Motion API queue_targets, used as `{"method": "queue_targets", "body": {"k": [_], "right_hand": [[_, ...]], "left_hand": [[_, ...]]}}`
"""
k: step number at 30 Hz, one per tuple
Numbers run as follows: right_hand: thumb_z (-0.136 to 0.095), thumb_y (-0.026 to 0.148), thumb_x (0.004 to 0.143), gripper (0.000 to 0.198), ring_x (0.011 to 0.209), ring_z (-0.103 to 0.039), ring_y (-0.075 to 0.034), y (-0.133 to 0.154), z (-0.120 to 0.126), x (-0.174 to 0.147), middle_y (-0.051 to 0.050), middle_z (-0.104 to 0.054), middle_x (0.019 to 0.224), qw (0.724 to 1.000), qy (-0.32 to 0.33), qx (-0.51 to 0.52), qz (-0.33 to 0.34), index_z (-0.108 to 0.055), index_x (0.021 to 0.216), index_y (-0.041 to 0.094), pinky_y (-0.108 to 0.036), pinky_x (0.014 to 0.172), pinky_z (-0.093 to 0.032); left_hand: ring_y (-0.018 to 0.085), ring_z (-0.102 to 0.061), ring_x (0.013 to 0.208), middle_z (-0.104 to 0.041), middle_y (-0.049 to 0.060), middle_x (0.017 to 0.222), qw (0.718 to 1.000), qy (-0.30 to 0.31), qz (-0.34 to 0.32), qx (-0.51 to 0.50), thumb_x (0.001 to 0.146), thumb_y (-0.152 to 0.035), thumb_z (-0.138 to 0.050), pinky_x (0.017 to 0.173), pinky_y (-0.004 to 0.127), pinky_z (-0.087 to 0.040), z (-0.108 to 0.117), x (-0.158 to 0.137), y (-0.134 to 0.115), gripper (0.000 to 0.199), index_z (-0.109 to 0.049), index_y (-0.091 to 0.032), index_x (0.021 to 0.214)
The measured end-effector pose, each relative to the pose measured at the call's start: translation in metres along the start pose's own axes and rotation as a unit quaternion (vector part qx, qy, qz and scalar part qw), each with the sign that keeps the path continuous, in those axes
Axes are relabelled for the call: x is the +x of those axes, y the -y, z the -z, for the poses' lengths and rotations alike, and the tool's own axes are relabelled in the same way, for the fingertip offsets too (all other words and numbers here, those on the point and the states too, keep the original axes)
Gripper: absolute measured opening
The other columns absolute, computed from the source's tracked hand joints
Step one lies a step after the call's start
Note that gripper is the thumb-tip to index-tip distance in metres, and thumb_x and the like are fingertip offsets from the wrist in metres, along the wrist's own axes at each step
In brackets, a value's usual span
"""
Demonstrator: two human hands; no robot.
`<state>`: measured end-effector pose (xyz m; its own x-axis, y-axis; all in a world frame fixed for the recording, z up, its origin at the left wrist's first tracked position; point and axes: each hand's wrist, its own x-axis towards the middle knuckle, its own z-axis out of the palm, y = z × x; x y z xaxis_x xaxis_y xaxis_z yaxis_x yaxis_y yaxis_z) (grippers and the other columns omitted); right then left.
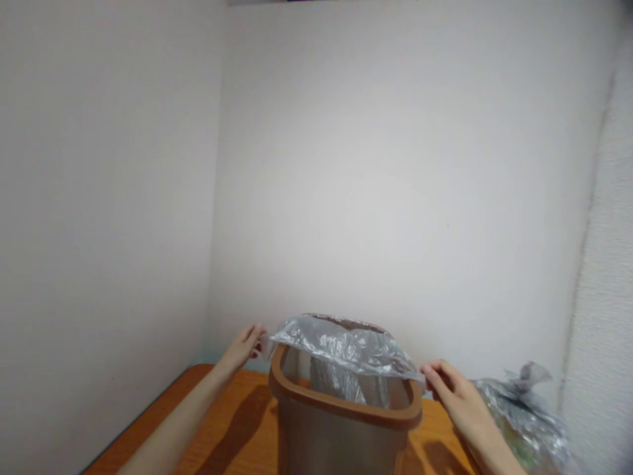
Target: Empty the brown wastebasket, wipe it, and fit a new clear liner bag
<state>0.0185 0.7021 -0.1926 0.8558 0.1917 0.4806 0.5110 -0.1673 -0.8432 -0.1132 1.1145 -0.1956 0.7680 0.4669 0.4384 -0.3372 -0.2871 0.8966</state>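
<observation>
A brown trash bin [341, 432] with a thick rim stands in front of me. A thin, clear grey trash bag [346, 346] lies over the far part of its rim and hangs down inside. The bag's near edge is stretched straight across the opening, above the near rim. My left hand [247, 344] pinches one end of this edge, just outside the bin's left side. At the other end, my right hand [448, 389] grips the edge between thumb and fingers, beside the right rim.
The bin stands on an orange-brown wooden table [237, 422] in a corner of white walls [346, 165]. On the right, close to my right forearm, sits a tied clear plastic bag [531, 422] with greenish contents I cannot make out.
</observation>
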Motion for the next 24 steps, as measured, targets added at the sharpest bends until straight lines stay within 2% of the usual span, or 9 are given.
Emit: {"method": "queue_targets", "body": {"k": [3, 5, 8, 11, 14, 17, 20, 24], "right_hand": [[-0.059, 0.05, 0.086, 0.027, 0.079, -0.062, -0.019, 0.02, 0.018, -0.024, -0.001, -0.066, 0.081, 0.985, -0.045, -0.09, 0.143, -0.064, 0.093, 0.024, -0.027, 0.07, -0.049], [-0.06, 0.048, 0.088, 0.026, 0.088, -0.062, -0.021, 0.034, 0.02, -0.037, -0.003, -0.068, 0.094, 0.964, -0.021, -0.147, 0.219, -0.064, 0.101, 0.025, -0.029, 0.077, -0.049], [-0.06, 0.043, 0.091, 0.024, 0.102, -0.06, -0.021, 0.051, 0.013, -0.045, -0.004, -0.066, 0.109, 0.938, 0.022, -0.191, 0.288, -0.063, 0.108, 0.027, -0.031, 0.086, -0.046], [-0.053, 0.039, 0.096, 0.02, 0.105, -0.058, -0.022, 0.062, 0.003, -0.043, -0.004, -0.065, 0.109, 0.929, 0.042, -0.198, 0.31, -0.062, 0.11, 0.028, -0.035, 0.092, -0.044], [-0.05, 0.038, 0.098, 0.018, 0.097, -0.059, -0.022, 0.063, -0.003, -0.039, -0.004, -0.065, 0.098, 0.928, 0.042, -0.207, 0.307, -0.064, 0.097, 0.027, -0.037, 0.087, -0.045], [-0.049, 0.038, 0.098, 0.019, 0.091, -0.058, -0.023, 0.059, -0.005, -0.039, -0.004, -0.063, 0.093, 0.929, 0.026, -0.209, 0.303, -0.06, 0.091, 0.025, -0.038, 0.083, -0.045], [-0.043, 0.033, 0.101, 0.017, 0.095, -0.057, -0.022, 0.053, -0.004, -0.043, -0.006, -0.061, 0.101, 0.927, 0.015, -0.212, 0.309, -0.057, 0.101, 0.024, -0.039, 0.085, -0.046], [-0.042, 0.023, 0.099, 0.022, 0.114, -0.05, -0.023, 0.044, 0.0, -0.047, -0.009, -0.056, 0.121, 0.899, 0.035, -0.261, 0.35, -0.05, 0.119, 0.025, -0.041, 0.098, -0.043]], "left_hand": [[0.023, -0.061, 0.097, -0.066, 0.005, 0.097, 0.996, 0.001, -0.081, 0.022, 0.079, -0.07, -0.058, 0.084, 0.033, -0.047, 0.017, -0.009, -0.035, 0.054, -0.064, -0.02, 0.098], [0.022, -0.057, 0.106, -0.064, 0.005, 0.109, 0.985, 0.051, -0.148, 0.068, 0.081, -0.059, -0.065, 0.092, 0.032, -0.044, 0.02, -0.019, -0.057, 0.045, -0.066, -0.022, 0.106], [0.02, -0.055, 0.109, -0.06, 0.004, 0.114, 0.943, 0.128, -0.247, 0.182, 0.086, -0.042, -0.067, 0.092, 0.03, -0.042, 0.017, -0.032, -0.079, 0.029, -0.068, -0.026, 0.11], [0.018, -0.057, 0.101, -0.06, 0.003, 0.104, 0.917, 0.14, -0.281, 0.245, 0.091, -0.035, -0.063, 0.089, 0.029, -0.042, 0.012, -0.035, -0.083, 0.016, -0.07, -0.024, 0.098], [0.017, -0.056, 0.089, -0.06, 0.002, 0.091, 0.909, 0.13, -0.295, 0.263, 0.096, -0.035, -0.055, 0.083, 0.029, -0.042, 0.008, -0.036, -0.077, 0.021, -0.066, -0.02, 0.087], [0.017, -0.054, 0.083, -0.058, 0.001, 0.086, 0.91, 0.118, -0.301, 0.261, 0.099, -0.035, -0.048, 0.076, 0.028, -0.041, 0.005, -0.043, -0.074, 0.024, -0.06, -0.019, 0.086], [0.016, -0.053, 0.083, -0.056, 0.001, 0.086, 0.91, 0.119, -0.313, 0.244, 0.101, -0.031, -0.043, 0.077, 0.028, -0.041, 0.002, -0.056, -0.076, 0.022, -0.055, -0.019, 0.087], [0.016, -0.052, 0.086, -0.055, 0.002, 0.088, 0.899, 0.127, -0.353, 0.226, 0.101, -0.025, -0.043, 0.08, 0.028, -0.042, 0.004, -0.072, -0.074, 0.017, -0.054, -0.02, 0.089]]}}
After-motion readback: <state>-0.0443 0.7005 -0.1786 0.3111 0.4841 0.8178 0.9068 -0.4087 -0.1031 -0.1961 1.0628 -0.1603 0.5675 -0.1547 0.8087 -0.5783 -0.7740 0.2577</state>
